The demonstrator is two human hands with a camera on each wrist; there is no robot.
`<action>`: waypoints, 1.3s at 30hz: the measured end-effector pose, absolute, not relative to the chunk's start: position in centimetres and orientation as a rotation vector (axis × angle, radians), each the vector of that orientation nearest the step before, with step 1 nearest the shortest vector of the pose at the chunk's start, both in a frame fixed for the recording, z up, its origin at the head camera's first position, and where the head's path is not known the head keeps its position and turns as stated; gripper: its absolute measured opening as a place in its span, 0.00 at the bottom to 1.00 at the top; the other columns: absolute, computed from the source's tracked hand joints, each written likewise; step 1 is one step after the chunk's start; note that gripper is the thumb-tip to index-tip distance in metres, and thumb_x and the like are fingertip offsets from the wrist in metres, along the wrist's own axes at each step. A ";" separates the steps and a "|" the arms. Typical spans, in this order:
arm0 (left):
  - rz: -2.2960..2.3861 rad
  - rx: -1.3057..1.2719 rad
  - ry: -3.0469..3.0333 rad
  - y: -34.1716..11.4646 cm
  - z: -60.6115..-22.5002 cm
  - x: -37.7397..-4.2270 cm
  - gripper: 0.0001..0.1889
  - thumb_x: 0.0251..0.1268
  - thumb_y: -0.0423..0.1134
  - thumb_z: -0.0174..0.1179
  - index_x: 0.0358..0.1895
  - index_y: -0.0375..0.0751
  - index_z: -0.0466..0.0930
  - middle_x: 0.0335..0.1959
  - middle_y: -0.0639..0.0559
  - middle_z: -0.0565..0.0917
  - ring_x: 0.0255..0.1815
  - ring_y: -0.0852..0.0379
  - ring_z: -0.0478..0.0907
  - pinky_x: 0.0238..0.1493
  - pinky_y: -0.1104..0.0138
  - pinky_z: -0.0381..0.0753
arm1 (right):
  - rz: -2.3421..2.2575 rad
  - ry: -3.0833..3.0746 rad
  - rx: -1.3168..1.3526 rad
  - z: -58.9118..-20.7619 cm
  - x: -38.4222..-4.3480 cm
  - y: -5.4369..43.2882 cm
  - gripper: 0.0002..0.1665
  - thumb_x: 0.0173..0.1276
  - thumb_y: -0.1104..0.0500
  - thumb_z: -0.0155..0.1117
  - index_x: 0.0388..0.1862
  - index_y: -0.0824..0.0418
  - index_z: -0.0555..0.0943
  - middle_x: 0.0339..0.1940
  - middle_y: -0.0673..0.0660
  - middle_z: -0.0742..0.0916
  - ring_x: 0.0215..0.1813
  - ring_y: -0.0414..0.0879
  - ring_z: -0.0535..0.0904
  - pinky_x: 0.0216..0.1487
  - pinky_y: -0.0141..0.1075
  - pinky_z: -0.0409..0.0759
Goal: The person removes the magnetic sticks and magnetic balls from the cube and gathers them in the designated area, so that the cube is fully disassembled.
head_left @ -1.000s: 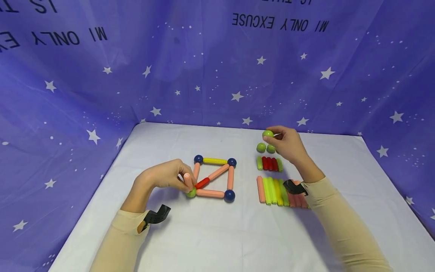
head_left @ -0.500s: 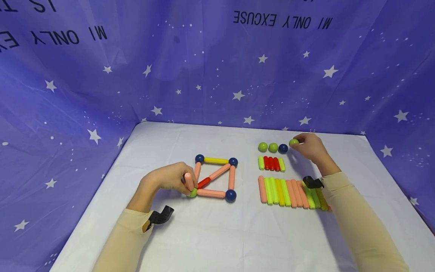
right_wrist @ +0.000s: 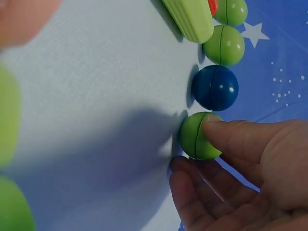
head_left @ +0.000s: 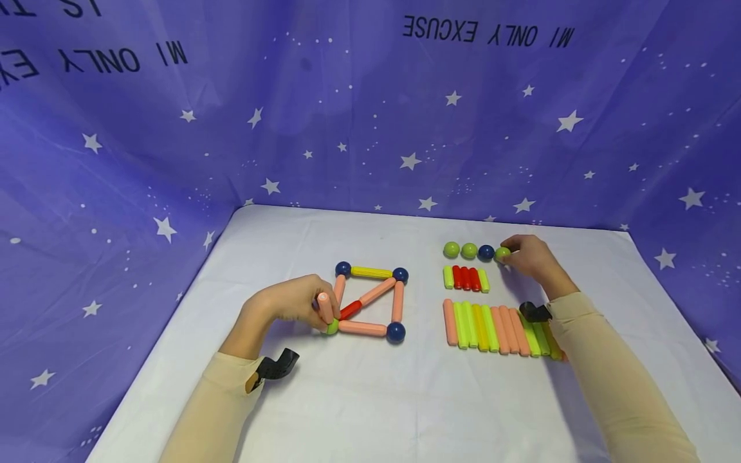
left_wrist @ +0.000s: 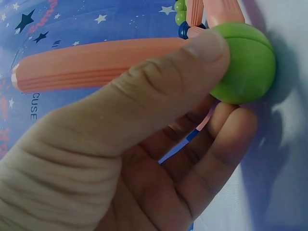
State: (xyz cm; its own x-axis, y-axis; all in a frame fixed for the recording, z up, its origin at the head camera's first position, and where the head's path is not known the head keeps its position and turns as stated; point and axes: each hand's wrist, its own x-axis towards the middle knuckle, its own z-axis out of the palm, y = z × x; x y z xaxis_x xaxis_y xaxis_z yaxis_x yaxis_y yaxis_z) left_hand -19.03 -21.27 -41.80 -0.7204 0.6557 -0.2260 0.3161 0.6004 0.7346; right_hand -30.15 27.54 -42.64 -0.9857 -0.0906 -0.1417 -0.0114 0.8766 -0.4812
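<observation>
My left hand [head_left: 295, 301] pinches a green ball [left_wrist: 252, 67] at the near left corner of a flat frame of sticks and balls. From that ball a pink stick [left_wrist: 106, 62] rises upright. Pink sticks [head_left: 363, 328] and a yellow stick [head_left: 372, 272] form the frame's sides, with navy balls [head_left: 396, 332] at its other corners. A red stick [head_left: 350, 310] and a pink stick make the diagonal. At the back right, my right hand [head_left: 531, 256] holds another green ball [right_wrist: 192, 136] between thumb and fingers, at the row's end beside a navy ball [right_wrist: 215, 88].
Two more green balls [head_left: 460, 249] continue that row leftward. In front lie short red sticks [head_left: 466, 278] between light green ones. Nearer still is a row of several longer pink, green and yellow sticks [head_left: 477, 326], partly under my right forearm. A purple star-printed cloth [head_left: 370, 116] hangs behind the white table.
My right hand has carried its green ball right, past the navy ball, and down to the row's end. My left hand keeps its hold at the frame's corner.
</observation>
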 end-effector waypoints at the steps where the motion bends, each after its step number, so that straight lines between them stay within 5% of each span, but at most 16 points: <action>1: 0.942 0.772 2.350 -21.3 -41.8 -19.0 0.15 0.42 0.28 0.77 0.34 0.50 0.87 0.33 0.62 0.84 0.37 0.59 0.78 0.43 0.62 0.78 | -0.739 2.888 -0.080 -42.6 -30.2 27.6 0.26 0.68 0.60 0.62 0.61 0.72 0.74 0.56 0.72 0.79 0.57 0.65 0.72 0.57 0.58 0.71; 10: 0.918 0.745 2.352 -21.4 -41.9 -19.2 0.16 0.43 0.29 0.77 0.35 0.52 0.87 0.34 0.62 0.84 0.36 0.57 0.77 0.43 0.61 0.77 | -0.781 3.106 -0.163 -40.8 -28.4 24.3 0.24 0.66 0.59 0.61 0.57 0.72 0.76 0.51 0.73 0.80 0.53 0.67 0.74 0.54 0.59 0.71; 18: 0.937 0.766 2.342 -21.4 -42.0 -19.1 0.15 0.43 0.29 0.77 0.34 0.51 0.87 0.33 0.62 0.84 0.35 0.58 0.77 0.41 0.62 0.77 | -0.912 2.859 -0.916 -37.4 -22.5 11.3 0.17 0.67 0.59 0.65 0.54 0.60 0.80 0.42 0.55 0.83 0.39 0.46 0.76 0.39 0.41 0.77; 24: 0.971 0.843 2.325 -21.0 -42.2 -19.2 0.13 0.43 0.28 0.76 0.31 0.49 0.87 0.32 0.61 0.85 0.33 0.60 0.79 0.39 0.65 0.78 | -0.965 2.530 -1.305 -38.8 -17.9 3.3 0.17 0.67 0.54 0.66 0.52 0.57 0.81 0.40 0.49 0.82 0.36 0.40 0.76 0.38 0.31 0.76; 31: 0.967 0.879 2.328 -20.4 -41.9 -19.1 0.16 0.41 0.25 0.73 0.30 0.52 0.83 0.24 0.61 0.80 0.23 0.62 0.72 0.27 0.68 0.72 | -1.092 2.629 -1.333 -41.4 -16.3 0.1 0.04 0.70 0.53 0.63 0.37 0.51 0.78 0.31 0.44 0.78 0.26 0.36 0.72 0.28 0.29 0.71; 39: 1.039 0.820 2.296 -20.6 -41.7 -18.9 0.13 0.43 0.24 0.73 0.30 0.44 0.83 0.26 0.56 0.82 0.25 0.60 0.74 0.28 0.66 0.76 | -1.512 2.422 -1.070 -40.7 -16.8 -0.4 0.07 0.73 0.53 0.59 0.44 0.53 0.79 0.30 0.46 0.81 0.30 0.41 0.76 0.32 0.34 0.76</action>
